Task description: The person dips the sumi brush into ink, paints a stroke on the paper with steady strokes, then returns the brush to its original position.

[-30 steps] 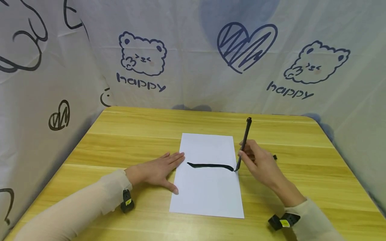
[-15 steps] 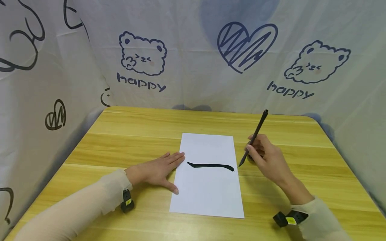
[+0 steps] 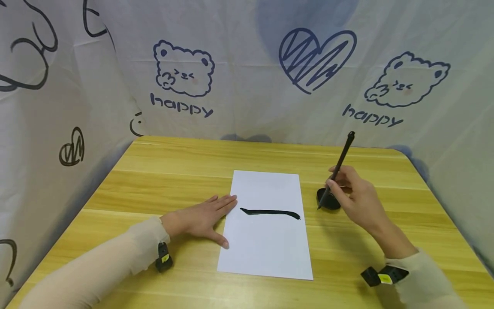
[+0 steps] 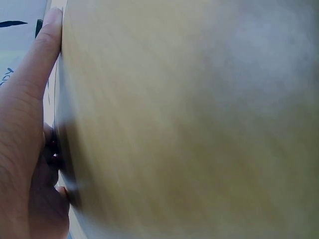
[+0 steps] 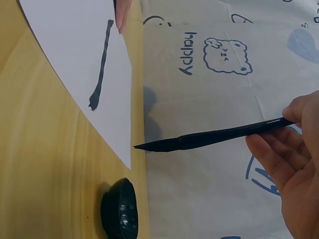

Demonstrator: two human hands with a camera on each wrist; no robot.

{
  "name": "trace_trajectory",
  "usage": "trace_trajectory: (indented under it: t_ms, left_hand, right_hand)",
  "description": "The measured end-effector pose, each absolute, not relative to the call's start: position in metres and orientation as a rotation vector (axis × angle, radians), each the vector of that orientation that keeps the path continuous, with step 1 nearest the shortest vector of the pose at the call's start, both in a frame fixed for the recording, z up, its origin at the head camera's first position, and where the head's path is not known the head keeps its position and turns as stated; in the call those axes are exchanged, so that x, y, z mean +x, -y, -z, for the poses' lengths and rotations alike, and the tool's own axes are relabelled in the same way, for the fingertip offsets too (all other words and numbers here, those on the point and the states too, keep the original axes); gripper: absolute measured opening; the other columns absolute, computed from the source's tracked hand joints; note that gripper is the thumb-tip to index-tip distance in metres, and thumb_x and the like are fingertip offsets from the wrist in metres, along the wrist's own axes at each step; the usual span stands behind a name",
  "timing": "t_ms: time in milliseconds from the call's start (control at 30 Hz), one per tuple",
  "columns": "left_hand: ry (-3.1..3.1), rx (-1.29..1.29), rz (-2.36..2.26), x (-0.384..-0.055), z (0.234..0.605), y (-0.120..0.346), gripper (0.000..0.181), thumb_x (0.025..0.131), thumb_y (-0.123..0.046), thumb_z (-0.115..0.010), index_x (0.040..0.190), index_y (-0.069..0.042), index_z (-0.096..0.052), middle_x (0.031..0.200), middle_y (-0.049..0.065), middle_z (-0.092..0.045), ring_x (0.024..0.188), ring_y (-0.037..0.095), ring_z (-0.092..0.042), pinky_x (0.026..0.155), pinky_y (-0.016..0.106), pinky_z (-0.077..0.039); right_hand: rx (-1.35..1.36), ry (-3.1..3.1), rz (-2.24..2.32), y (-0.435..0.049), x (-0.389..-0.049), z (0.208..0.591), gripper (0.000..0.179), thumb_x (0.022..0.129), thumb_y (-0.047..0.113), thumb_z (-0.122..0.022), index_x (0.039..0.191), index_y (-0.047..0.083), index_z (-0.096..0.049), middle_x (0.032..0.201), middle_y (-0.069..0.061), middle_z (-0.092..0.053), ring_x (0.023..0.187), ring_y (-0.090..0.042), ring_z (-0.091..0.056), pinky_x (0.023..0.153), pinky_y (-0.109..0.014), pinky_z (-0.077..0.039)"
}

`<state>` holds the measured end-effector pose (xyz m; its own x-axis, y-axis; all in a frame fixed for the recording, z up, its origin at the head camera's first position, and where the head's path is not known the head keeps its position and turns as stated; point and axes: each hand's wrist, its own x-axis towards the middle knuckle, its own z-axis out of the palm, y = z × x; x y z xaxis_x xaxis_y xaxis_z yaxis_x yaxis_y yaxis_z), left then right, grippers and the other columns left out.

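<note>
My right hand (image 3: 356, 195) pinches a black writing brush (image 3: 342, 159) between thumb and fingers, its handle leaning up and to the right. In the right wrist view the dark pointed tip of the brush (image 5: 159, 144) hangs in the air, off the paper. Below that hand sits a small round black ink dish (image 3: 328, 200), partly covered by the brush and fingers. A white sheet of paper (image 3: 266, 249) bears one thick black horizontal stroke (image 3: 270, 212) across its middle. My left hand (image 3: 202, 216) lies flat with fingers spread, fingertips and thumb on the sheet's left edge.
The wooden table (image 3: 173, 159) carries the sheet and dish. White cloth (image 3: 247, 86) with drawn bears, hearts and lettering hangs behind and along the sides. Black wrist cameras (image 3: 164, 258) are strapped at both cuffs.
The brush has lifted from the stroke's right end and moved right with my right hand, bringing the ink dish into view. The left hand and paper have stayed in place.
</note>
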<state>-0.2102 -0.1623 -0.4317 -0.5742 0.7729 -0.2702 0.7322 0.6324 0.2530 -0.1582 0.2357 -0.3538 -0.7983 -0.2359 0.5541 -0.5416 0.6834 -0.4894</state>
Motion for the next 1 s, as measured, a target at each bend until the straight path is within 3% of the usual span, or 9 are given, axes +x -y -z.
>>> trace_trajectory:
  t_ms: [267, 500, 767, 1000]
  left_hand:
    - [-2.504, 1.207, -0.152, -0.211, 0.434, 0.162, 0.124, 0.072, -0.088, -0.047, 0.158, -0.01, -0.005, 0.164, 0.004, 0.001, 0.149, 0.018, 0.001, 0.12, 0.04, -0.004]
    - [-2.503, 1.199, -0.156, -0.21, 0.434, 0.162, 0.123, 0.072, -0.087, -0.049, 0.158, -0.01, -0.005, 0.164, 0.003, 0.001, 0.149, 0.018, 0.0, 0.12, 0.04, -0.004]
    - [-2.512, 1.203, -0.16, -0.211, 0.435, 0.162, 0.124, 0.072, -0.089, -0.047, 0.158, -0.01, -0.006, 0.164, 0.004, 0.001, 0.149, 0.017, 0.001, 0.12, 0.039, -0.004]
    - [-2.513, 1.212, -0.157, -0.211, 0.434, 0.162, 0.124, 0.072, -0.088, -0.047, 0.158, -0.009, -0.006, 0.164, 0.004, 0.0, 0.149, 0.018, 0.0, 0.12, 0.04, -0.005]
  right_hand:
    - [0.564, 2.445, -0.894, -0.247, -0.16, 0.347, 0.028, 0.092, -0.003, -0.064, 0.118, 0.0, -0.054, 0.093, -0.009, -0.068, 0.08, -0.02, -0.066, 0.073, -0.004, -0.046]
    - [0.576, 2.419, -0.836, -0.258, -0.16, 0.343, 0.03, 0.09, -0.004, -0.066, 0.118, 0.001, -0.058, 0.093, -0.007, -0.07, 0.082, -0.011, -0.066, 0.076, -0.003, -0.045]
    - [0.634, 2.43, -0.744, -0.273, -0.159, 0.34, 0.03, 0.088, -0.009, -0.067, 0.115, 0.001, -0.06, 0.099, -0.007, -0.07, 0.088, -0.018, -0.068, 0.082, -0.003, -0.043]
    - [0.757, 2.349, -0.696, -0.286, -0.157, 0.344, 0.04, 0.079, -0.018, -0.07, 0.114, 0.0, -0.063, 0.105, -0.01, -0.068, 0.1, -0.001, -0.06, 0.086, -0.005, -0.043]
